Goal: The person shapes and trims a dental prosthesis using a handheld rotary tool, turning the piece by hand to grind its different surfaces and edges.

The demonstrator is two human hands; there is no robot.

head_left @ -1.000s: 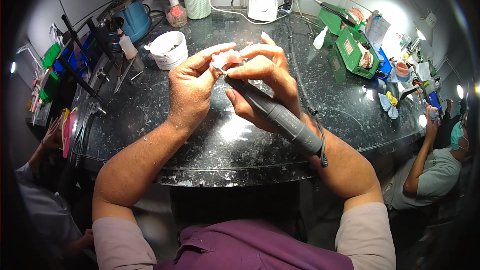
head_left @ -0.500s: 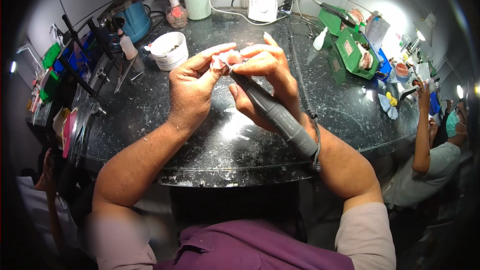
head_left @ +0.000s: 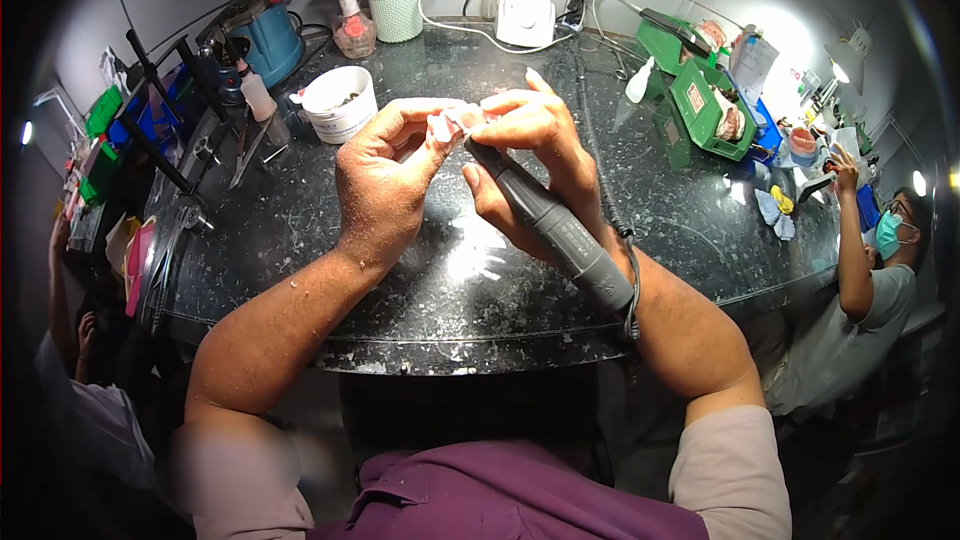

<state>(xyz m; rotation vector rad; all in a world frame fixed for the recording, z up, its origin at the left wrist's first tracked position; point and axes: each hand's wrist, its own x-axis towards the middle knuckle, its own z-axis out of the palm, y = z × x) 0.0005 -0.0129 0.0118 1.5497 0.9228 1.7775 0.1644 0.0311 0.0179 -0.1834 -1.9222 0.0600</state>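
Above the dark speckled bench, my left hand (head_left: 385, 175) pinches a small pink denture (head_left: 440, 127) between thumb and fingers. Much of the denture is covered by the fingers. My right hand (head_left: 540, 145) is wrapped round a black rotary handpiece (head_left: 555, 230), which slants from the denture down toward my right wrist. The handpiece's tip meets the denture or lies very close to it; contact is too small to tell. Fingers of my right hand also rest near the denture's right side. A coiled black cord (head_left: 627, 250) runs from the handpiece's rear. Pale dust speckles my left hand and forearm.
A white tub (head_left: 340, 120) stands left of my hands, with a dropper bottle (head_left: 256, 95) beyond it. Behind are a mint cup of tools (head_left: 396, 12) and a white control box (head_left: 525, 17). Green boxes with dental models (head_left: 700, 105) sit right, near a masked person (head_left: 865, 300).
The denture has turned slightly in my fingers, and the handpiece has shifted a little to the right. At right the masked person has raised a hand; the person at left has moved too.
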